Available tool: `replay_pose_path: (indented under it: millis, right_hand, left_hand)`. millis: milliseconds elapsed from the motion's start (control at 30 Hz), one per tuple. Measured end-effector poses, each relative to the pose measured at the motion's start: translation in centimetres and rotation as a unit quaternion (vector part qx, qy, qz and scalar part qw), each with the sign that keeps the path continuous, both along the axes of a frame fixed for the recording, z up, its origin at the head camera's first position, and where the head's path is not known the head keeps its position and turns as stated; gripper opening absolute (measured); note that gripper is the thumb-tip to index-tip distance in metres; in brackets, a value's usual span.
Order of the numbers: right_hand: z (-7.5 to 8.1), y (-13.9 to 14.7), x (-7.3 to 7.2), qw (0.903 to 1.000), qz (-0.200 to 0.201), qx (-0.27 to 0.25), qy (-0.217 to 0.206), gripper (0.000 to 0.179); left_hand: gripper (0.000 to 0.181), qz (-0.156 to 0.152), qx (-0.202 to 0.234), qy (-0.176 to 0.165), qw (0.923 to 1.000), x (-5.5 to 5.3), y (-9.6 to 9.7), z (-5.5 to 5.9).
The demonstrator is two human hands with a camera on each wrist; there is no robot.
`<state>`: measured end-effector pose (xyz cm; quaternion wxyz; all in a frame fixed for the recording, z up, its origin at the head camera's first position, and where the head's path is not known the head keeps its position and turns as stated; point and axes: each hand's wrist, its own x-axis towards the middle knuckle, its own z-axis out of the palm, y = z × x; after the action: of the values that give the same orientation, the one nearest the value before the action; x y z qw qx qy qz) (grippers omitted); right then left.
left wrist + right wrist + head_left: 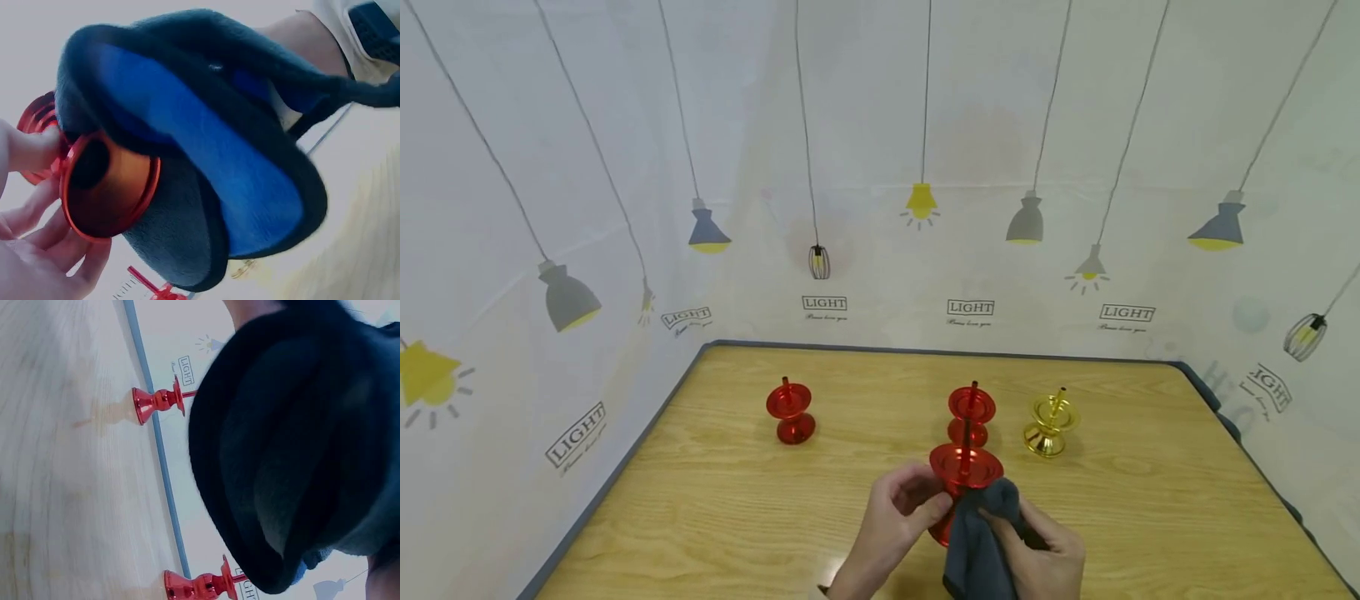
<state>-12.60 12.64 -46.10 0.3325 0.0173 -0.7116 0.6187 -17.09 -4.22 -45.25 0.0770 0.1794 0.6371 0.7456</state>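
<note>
My left hand (891, 521) grips a shiny red candle holder (965, 472) with a wide dish and an upright spike. In the left wrist view its hollow base (119, 194) faces the camera, and the fingers curl round it. My right hand (1048, 558) pinches a dark grey cloth (981, 546), bunched against the holder just under the dish. The cloth's blue side (206, 144) shows in the left wrist view, where its loose end hangs past the base. Most of the right fingers are hidden by the cloth in the right wrist view.
Beyond my hands, a second red candle holder (972, 406) and a gold one (1051, 423) stand on the wooden table (700, 517). Another red one (790, 410) stands farther left. A pale curtain (880, 108) printed with lamps surrounds the table's edges.
</note>
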Motion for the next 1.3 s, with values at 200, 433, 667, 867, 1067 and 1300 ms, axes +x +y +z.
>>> replay_pose_path:
  millis: [200, 433, 667, 867, 1067, 1300]
  right_hand:
    - [-0.3, 0.1, -0.2, 0.9986, 0.015, 0.021, 0.046, 0.037]
    - [-0.6, 0.1, -0.1, 0.9943, 0.066, -0.009, 0.083, 0.041]
    - [-0.2, 0.0, 0.1, 0.996, 0.066, -0.031, 0.052, 0.039]
    - [0.1, -0.1, 0.3, 0.9977, 0.053, -0.036, 0.023, 0.038]
    - [0.0, 0.0, 0.3, 0.9973, 0.057, -0.044, 0.014, 0.033]
    - [-0.2, 0.1, 0.2, 0.9975, 0.055, -0.026, 0.035, 0.036]
  left_hand:
    - [0.037, 0.024, 0.005, -0.014, 0.9996, 0.2, 0.4, 0.5]
    - [0.047, -0.012, 0.032, -0.067, 0.9972, 0.2, -0.4, 0.5]
    - [0.046, -0.056, 0.025, -0.056, 0.9965, -0.1, -0.8, 0.4]
    - [0.045, -0.083, 0.031, -0.06, 0.9942, -0.2, -0.9, 0.3]
    - [0.044, -0.065, 0.032, -0.073, 0.9947, -0.1, -0.9, 0.5]
    - [0.036, -0.005, 0.02, -0.042, 0.9989, 0.4, -0.3, 0.5]
